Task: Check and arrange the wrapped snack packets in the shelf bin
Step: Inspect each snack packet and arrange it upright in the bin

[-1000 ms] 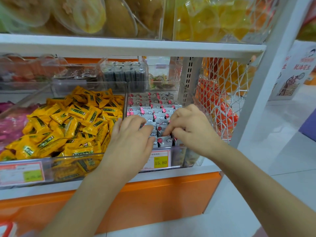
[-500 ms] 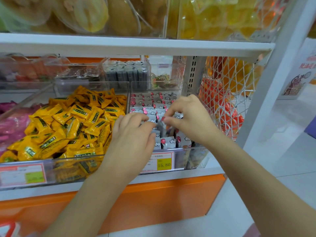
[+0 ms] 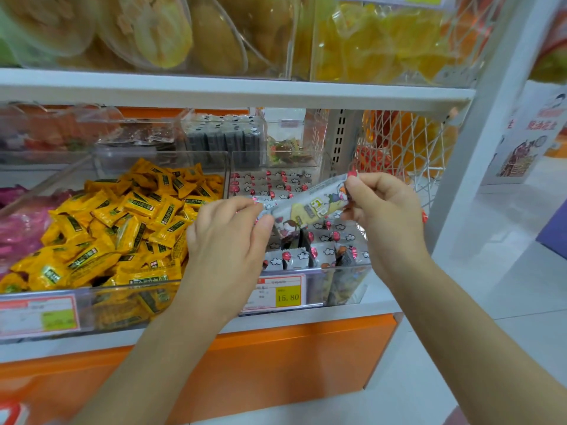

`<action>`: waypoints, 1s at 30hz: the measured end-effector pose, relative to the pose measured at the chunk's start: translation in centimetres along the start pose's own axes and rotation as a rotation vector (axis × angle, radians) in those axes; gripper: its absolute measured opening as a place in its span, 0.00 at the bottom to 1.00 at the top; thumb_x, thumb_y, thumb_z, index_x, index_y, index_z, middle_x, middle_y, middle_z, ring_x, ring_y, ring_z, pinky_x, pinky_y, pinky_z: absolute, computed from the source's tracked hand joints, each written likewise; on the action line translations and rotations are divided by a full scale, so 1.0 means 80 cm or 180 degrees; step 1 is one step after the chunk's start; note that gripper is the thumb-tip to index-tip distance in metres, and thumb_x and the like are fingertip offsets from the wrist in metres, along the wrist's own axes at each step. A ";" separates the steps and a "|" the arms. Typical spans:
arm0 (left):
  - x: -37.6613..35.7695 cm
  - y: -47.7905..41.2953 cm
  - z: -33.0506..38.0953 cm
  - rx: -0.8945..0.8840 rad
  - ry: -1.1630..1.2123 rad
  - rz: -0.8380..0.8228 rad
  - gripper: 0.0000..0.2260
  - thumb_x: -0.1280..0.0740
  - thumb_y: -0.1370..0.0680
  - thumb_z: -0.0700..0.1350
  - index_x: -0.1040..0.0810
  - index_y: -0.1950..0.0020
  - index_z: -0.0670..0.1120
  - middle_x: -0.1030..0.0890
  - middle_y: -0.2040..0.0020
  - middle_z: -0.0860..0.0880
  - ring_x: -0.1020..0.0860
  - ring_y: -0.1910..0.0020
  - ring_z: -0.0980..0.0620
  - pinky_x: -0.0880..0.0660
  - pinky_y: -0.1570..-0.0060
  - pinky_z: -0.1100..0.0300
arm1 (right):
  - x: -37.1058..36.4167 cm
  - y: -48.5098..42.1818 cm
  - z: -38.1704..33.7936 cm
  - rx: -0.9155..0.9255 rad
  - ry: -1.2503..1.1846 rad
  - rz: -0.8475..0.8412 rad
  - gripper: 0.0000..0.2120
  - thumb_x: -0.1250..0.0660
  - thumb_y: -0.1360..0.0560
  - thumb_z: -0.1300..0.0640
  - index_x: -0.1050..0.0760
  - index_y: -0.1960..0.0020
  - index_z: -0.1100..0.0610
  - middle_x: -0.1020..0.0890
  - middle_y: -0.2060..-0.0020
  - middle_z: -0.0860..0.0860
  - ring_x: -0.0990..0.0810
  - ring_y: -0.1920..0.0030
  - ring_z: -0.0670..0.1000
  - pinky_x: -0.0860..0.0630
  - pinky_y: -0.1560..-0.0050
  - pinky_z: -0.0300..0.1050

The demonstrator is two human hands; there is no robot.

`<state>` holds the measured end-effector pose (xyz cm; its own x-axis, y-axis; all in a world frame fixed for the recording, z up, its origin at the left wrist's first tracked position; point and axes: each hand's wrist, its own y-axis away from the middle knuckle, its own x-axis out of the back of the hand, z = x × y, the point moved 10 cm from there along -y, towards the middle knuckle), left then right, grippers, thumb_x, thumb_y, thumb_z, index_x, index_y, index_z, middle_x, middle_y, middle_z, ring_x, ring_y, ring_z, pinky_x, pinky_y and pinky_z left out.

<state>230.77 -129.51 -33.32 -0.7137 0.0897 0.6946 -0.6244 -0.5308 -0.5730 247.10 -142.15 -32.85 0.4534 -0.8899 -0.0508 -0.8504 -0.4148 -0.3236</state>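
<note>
Hands share one long grey wrapped snack packet with a cartoon print: the left hand pinches its lower end and the right hand its raised end, each grip closed on the wrapper. The packet hangs slanted just above the clear plastic shelf bin, where small grey packets with red dots stand in rows. Just beside it on the left, a neighbouring clear bin holds yellow wrapped sweets.

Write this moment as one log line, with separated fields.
step: check packet | left hand: pinches one end | right hand: pinches other end | packet: held over bin
</note>
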 end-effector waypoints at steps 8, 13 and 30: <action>0.014 -0.009 -0.018 0.0448 0.0780 0.0253 0.18 0.53 0.21 0.55 0.27 0.57 0.50 0.25 0.57 0.51 0.28 0.52 0.46 0.30 0.51 0.47 | -0.031 0.018 0.026 -0.0830 -0.1223 -0.0651 0.05 0.35 0.25 0.63 0.23 0.58 0.62 0.21 0.72 0.51 0.23 0.72 0.45 0.24 0.69 0.35; 0.019 -0.008 -0.037 0.0995 0.1876 0.0438 0.12 0.46 0.19 0.50 0.25 0.58 0.56 0.21 0.64 0.53 0.25 0.68 0.62 0.27 0.71 0.68 | -0.048 0.026 0.027 -0.1247 -0.1854 -0.1045 0.16 0.38 0.28 0.73 0.29 0.40 0.71 0.20 0.59 0.60 0.17 0.67 0.49 0.21 0.66 0.35; 0.019 -0.007 -0.038 0.0952 0.2431 0.0351 0.07 0.39 0.21 0.44 0.25 0.54 0.55 0.23 0.72 0.55 0.28 0.75 0.62 0.32 0.78 0.70 | -0.037 0.021 0.022 -0.0895 -0.1130 -0.1016 0.08 0.39 0.22 0.61 0.23 0.46 0.58 0.20 0.59 0.57 0.17 0.64 0.52 0.23 0.71 0.39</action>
<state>229.05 -126.50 -33.29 -0.8525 0.5145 0.0927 -0.5042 -0.7623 -0.4057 244.79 -139.84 -34.90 0.7211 -0.6131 -0.3227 -0.6725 -0.7315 -0.1128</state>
